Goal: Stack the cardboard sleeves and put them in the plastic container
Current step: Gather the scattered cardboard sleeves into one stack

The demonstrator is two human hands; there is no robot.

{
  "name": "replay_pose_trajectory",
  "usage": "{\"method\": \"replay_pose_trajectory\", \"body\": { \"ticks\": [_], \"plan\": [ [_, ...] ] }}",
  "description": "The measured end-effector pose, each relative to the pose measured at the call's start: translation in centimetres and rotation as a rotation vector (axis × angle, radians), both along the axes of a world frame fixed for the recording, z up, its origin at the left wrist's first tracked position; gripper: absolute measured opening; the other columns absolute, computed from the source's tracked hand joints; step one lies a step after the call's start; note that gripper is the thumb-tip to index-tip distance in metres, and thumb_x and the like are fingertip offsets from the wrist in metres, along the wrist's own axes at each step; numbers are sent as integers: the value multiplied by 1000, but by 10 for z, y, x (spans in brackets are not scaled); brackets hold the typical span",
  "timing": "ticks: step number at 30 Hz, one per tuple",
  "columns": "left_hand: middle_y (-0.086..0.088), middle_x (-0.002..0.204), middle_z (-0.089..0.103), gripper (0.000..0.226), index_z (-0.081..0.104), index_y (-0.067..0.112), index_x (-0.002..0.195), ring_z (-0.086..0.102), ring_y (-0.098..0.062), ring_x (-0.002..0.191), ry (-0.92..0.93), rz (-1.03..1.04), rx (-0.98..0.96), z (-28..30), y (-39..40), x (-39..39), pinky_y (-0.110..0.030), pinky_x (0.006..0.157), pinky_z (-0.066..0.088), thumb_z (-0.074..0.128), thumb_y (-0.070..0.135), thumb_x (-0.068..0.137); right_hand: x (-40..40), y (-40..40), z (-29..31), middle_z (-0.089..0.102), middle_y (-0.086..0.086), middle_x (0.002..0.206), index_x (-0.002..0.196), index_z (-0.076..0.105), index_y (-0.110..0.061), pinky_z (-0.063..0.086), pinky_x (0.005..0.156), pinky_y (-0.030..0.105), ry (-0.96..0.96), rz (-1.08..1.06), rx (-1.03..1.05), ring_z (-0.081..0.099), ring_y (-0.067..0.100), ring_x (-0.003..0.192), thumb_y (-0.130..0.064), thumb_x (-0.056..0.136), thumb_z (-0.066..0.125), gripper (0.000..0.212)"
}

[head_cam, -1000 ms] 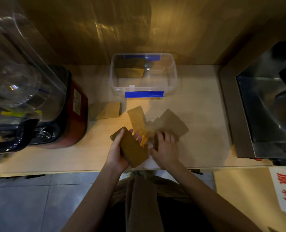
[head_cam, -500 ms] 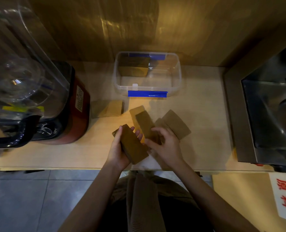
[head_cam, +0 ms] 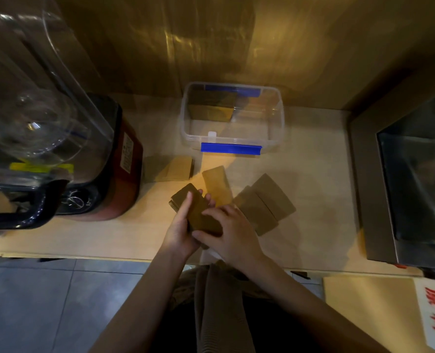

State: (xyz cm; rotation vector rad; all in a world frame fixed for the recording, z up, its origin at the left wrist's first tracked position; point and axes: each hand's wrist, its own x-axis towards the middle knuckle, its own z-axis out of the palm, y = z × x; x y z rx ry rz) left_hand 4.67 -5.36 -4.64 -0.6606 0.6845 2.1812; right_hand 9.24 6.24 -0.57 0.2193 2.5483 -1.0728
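Both hands grip a stack of brown cardboard sleeves (head_cam: 198,212) just above the counter's front. My left hand (head_cam: 179,229) wraps its left side with the index finger laid on top. My right hand (head_cam: 228,231) presses on its near right end. Loose sleeves lie flat on the counter: one (head_cam: 216,184) just beyond the stack, two overlapping ones (head_cam: 265,207) to the right, and a small pile (head_cam: 175,168) to the left. The clear plastic container (head_cam: 233,138) with blue clips stands at the back. A bundle of sleeves (head_cam: 211,108) stands in its far left corner.
A blender with a red base (head_cam: 117,169) and a clear cover (head_cam: 33,98) fills the left side of the counter. A metal sink (head_cam: 415,187) borders the right. A wooden wall rises right behind the container. The counter's front edge (head_cam: 109,254) runs near my wrists.
My right hand left the loose sleeves on the right, brought one over, and now presses it onto the stack held in my left hand.
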Motion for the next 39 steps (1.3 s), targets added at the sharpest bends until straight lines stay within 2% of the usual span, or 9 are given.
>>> {"method": "replay_pose_trajectory", "body": {
  "ticks": [4, 5, 9, 13, 16, 23, 29, 34, 39],
  "plan": [
    [3, 79, 71, 23, 68, 21, 89, 69, -11, 74, 8, -23, -110, 3, 0, -2, -37, 78, 53, 58, 38, 77, -19, 17, 2, 63, 5, 99, 101, 65, -16, 44, 75, 28, -205, -189, -404, 57, 17, 90, -40, 89, 51, 31],
    [2, 78, 70, 21, 67, 21, 89, 68, -12, 73, 1, -21, -121, 3, 0, -3, -37, 78, 53, 58, 37, 78, -24, 22, -2, 64, 5, 91, 98, 65, -13, 44, 72, 27, -186, -230, -409, 58, 16, 84, -34, 91, 50, 27],
    [2, 81, 70, 21, 70, 21, 87, 66, -12, 75, -33, 18, -115, 1, -4, -6, -37, 82, 50, 66, 34, 70, -45, 37, -34, 67, 6, 98, 101, 62, -17, 54, 79, 38, -22, -212, -23, 62, 20, 89, -30, 90, 50, 21],
    [0, 83, 70, 23, 71, 21, 85, 67, -14, 76, -83, 72, -125, 1, -6, -7, -38, 88, 47, 67, 35, 67, -60, 30, -64, 50, 13, 125, 124, 46, -14, 44, 95, 40, -82, 1, 302, 45, 28, 117, -37, 89, 50, 42],
    [-1, 84, 70, 25, 70, 20, 85, 68, -14, 75, -107, 100, -126, 1, -7, -8, -37, 89, 46, 66, 37, 67, -65, 21, -75, 41, 16, 134, 130, 36, -12, 36, 101, 43, -92, 43, 427, 37, 31, 124, -45, 86, 51, 57],
    [-2, 84, 71, 30, 67, 18, 92, 68, -14, 75, -134, 95, -137, 3, -6, -8, -38, 88, 46, 65, 38, 68, -67, 10, -85, 46, 20, 130, 124, 40, -10, 29, 104, 51, 5, 69, 603, 39, 36, 124, -47, 84, 52, 56],
    [-2, 88, 69, 30, 66, 18, 93, 66, -14, 78, -90, 42, -148, 5, -2, -8, -36, 81, 50, 64, 37, 70, -74, 9, -85, 52, 18, 121, 114, 48, -10, 33, 101, 48, -35, -5, 533, 45, 35, 117, -45, 79, 61, 51],
    [-1, 84, 70, 31, 63, 18, 96, 68, -13, 75, -57, 10, -140, 5, -2, -5, -32, 69, 57, 62, 36, 71, -77, 17, -73, 53, 11, 121, 119, 47, -13, 40, 99, 42, -80, -176, 191, 48, 28, 115, -42, 72, 69, 59],
    [-2, 86, 71, 35, 62, 19, 101, 68, -15, 77, -72, -17, -154, 1, -3, -4, -37, 84, 49, 64, 36, 70, -46, 44, -61, 54, 5, 120, 118, 49, -19, 43, 98, 46, -43, -291, 133, 50, 23, 112, -40, 72, 70, 54]
  ]
}}
